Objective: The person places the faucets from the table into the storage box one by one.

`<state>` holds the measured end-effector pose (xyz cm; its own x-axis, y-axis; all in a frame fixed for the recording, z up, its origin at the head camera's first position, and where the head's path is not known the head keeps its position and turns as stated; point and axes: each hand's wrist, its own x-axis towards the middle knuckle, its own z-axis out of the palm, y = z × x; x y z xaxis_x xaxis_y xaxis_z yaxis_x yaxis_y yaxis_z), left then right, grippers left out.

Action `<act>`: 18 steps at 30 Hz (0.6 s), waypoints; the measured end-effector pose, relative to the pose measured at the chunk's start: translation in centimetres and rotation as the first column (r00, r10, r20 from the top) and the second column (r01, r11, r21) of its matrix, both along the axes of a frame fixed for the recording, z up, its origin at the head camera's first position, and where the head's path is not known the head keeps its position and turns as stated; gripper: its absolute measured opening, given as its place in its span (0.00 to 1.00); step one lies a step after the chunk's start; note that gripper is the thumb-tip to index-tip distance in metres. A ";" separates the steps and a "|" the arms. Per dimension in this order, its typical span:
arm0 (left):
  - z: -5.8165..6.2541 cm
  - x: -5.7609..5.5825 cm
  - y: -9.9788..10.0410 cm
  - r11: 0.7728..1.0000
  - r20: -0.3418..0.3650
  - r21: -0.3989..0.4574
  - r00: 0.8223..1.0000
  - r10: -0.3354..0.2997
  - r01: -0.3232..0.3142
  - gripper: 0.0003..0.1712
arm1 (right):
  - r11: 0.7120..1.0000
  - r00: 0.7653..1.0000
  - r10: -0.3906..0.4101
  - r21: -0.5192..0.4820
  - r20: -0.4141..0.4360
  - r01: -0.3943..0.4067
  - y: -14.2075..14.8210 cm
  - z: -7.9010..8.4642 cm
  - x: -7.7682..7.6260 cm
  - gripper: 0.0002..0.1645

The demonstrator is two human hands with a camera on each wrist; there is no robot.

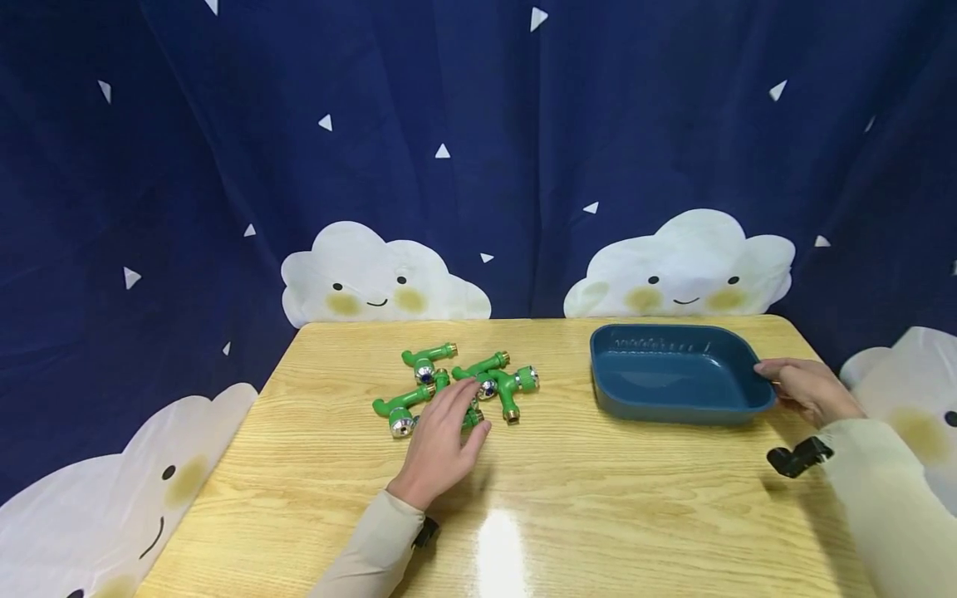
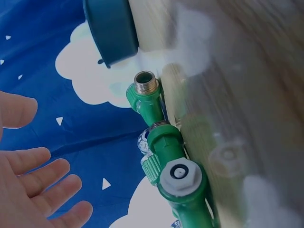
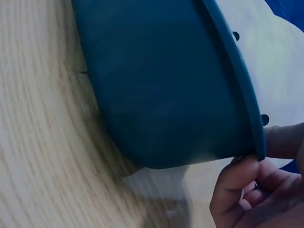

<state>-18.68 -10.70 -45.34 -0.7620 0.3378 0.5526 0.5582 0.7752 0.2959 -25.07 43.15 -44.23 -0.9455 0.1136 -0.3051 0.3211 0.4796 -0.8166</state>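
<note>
Got blue tray (image 1: 658, 412) at back right of wood table (image 1: 635, 498). Pinching its right-end rim in right hand (image 1: 811, 392), digits on both sides of the lip. Got loose pile of green taps (image 1: 507, 384) left of tray, well apart from it. Holding left hand (image 1: 441, 436) over near side of pile, fingers extended, thumb spread away.

From head view, can't tell contact with taps; in left wrist view, can see clear space between fingertips and taps. Only there: white hex cap (image 2: 171, 184) and a look into open threaded end (image 2: 146, 86). From right wrist view, only smooth outer wall and rounded corner; for inside and raised marks (image 1: 658, 342) on back wall, use head view. Can't count taps, partly hidden behind left hand.

Pale grain underneath, with glare (image 1: 499, 556) near front. Behind: navy curtain (image 1: 478, 83), white triangles (image 1: 443, 152), 2 smiling clouds (image 1: 688, 249) along back edge, 1 more each side.
</note>
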 end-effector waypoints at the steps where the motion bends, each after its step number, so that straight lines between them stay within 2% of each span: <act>1: 0.0 0.0 0.0 1.000 0.000 -0.001 1.000 0.001 -0.001 0.31 | 1.000 1.000 0.002 0.004 0.007 -0.002 -0.2 0.0 0.0 0.19; 3: -0.1 -0.1 0.0 1.000 0.002 -0.002 1.000 0.003 -0.003 0.31 | 1.000 1.000 0.002 0.009 0.016 -0.003 -0.5 0.0 0.0 0.28; 5: -0.2 -0.2 0.0 1.000 0.003 -0.003 1.000 -0.001 0.001 0.31 | 1.000 1.000 0.000 0.009 0.020 0.000 -0.9 0.0 0.1 0.32; 10: -0.4 -0.3 0.0 1.000 -0.006 -0.001 1.000 -0.008 0.008 0.31 | 0.999 1.000 0.013 -0.029 0.016 -0.013 -1.6 -0.1 0.2 0.32; 18: -0.4 -0.3 0.0 1.000 0.000 -0.016 1.000 0.001 -0.001 0.31 | 0.999 0.999 0.031 -0.028 0.031 -0.030 -2.8 0.0 0.6 0.35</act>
<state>-18.97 -10.73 -45.74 -0.7619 0.3462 0.5474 0.5578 0.7802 0.2830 -24.50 40.33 -44.26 -0.9382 0.0758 -0.3377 0.3327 0.4669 -0.8194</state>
